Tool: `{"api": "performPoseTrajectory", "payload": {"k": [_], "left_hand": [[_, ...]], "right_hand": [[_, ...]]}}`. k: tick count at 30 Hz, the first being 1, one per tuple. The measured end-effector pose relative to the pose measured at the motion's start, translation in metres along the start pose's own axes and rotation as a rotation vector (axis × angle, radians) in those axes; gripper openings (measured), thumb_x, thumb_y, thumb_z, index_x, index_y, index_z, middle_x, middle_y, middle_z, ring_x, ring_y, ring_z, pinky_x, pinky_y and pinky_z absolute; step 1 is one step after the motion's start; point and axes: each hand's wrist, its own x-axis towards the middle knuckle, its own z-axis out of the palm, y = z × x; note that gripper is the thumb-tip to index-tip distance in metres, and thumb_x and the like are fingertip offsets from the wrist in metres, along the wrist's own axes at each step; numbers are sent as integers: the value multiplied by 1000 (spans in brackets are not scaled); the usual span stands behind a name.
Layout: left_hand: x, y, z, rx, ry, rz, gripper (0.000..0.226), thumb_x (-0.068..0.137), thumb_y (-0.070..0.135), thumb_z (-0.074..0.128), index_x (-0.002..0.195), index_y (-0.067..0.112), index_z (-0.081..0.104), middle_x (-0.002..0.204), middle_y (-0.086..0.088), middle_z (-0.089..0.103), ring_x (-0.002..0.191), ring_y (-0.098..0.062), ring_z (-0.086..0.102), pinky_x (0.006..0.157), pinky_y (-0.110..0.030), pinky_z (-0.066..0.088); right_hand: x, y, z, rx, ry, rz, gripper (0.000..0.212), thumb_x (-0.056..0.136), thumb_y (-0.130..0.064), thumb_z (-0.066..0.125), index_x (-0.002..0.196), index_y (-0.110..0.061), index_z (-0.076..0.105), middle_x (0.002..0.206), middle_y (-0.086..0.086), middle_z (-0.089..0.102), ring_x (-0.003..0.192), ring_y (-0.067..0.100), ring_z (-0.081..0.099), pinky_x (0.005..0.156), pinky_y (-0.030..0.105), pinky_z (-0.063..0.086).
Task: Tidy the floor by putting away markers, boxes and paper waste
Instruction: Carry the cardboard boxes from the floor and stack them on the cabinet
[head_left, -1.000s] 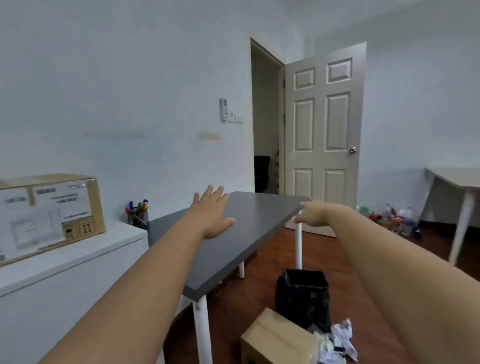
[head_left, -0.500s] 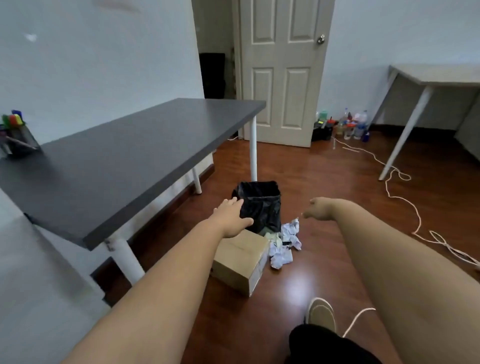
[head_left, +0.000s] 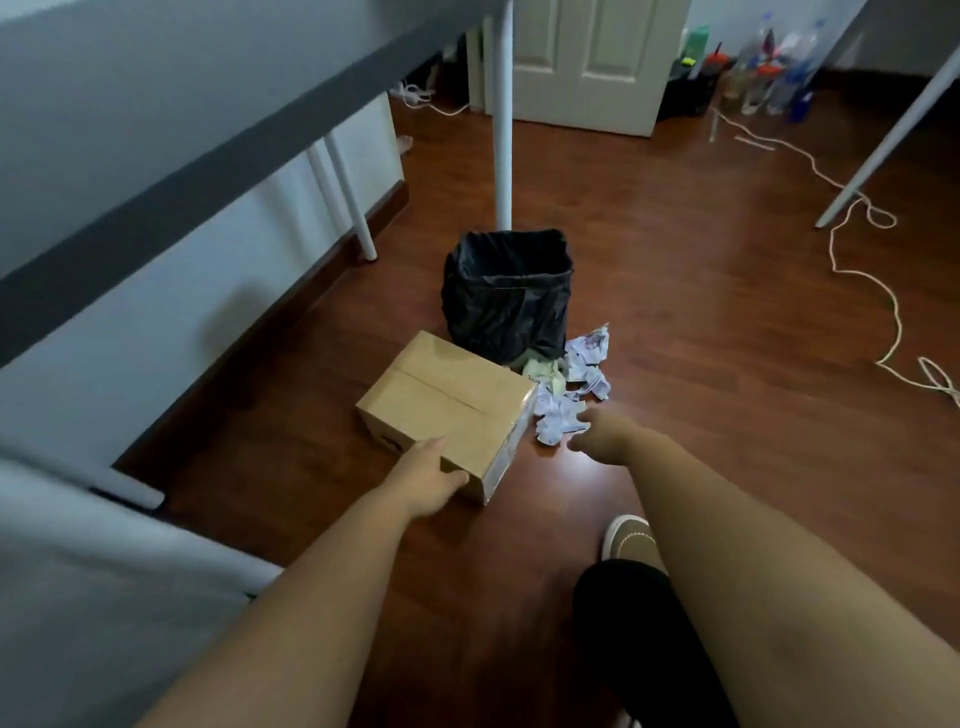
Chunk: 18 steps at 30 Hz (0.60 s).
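Box (head_left: 447, 410) sits on floor (head_left: 701, 322) before black bin (head_left: 506, 293), crumpled paper (head_left: 569, 395) beside both. Left hand (head_left: 426, 480) on box's near corner, fingers straight; right hand (head_left: 605, 436) near paper, fingers' state unclear

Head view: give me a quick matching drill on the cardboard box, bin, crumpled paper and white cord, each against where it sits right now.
Things:
1. cardboard box
2. black-lined bin
3. crumpled paper
4. white cord

Places:
A. trailing across the floor on the right
B. at the foot of the white table leg
C. under the left hand
D. heaped between box and bin, just ahead of the right hand

Pairs: 1-C, 2-B, 3-D, 4-A
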Motion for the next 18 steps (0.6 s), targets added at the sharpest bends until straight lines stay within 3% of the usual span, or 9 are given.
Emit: {"api": "performPoseTrajectory", "payload": {"k": [10, 16, 18], "left_hand": [[78, -15, 41, -134, -78, -136, 69, 96, 35, 56, 154, 15, 26, 159, -7, 25, 144, -26, 28, 114, -36, 27], [120, -18, 60, -209, -99, -233, 68, 95, 32, 56, 153, 11, 27, 158, -11, 28, 144, -26, 29, 114, -31, 26], [132, -19, 67, -251, -99, -271, 65, 94, 29, 57, 151, 10, 32, 154, -12, 35, 140, -27, 35, 110, -30, 30]], "right_hand": [[88, -14, 12, -120, -9, -63, 47, 99, -30, 44, 141, -9, 44, 147, 13, 42, 134, 31, 39, 108, 37, 34], [163, -16, 20, -87, -76, -102, 34, 88, -34, 47, 111, -12, 58, 123, 10, 56, 107, 29, 53, 83, 33, 40], [177, -21, 18, -70, -59, -95, 41, 90, -30, 50, 125, -11, 53, 133, 14, 52, 117, 30, 50, 89, 35, 42]]}}
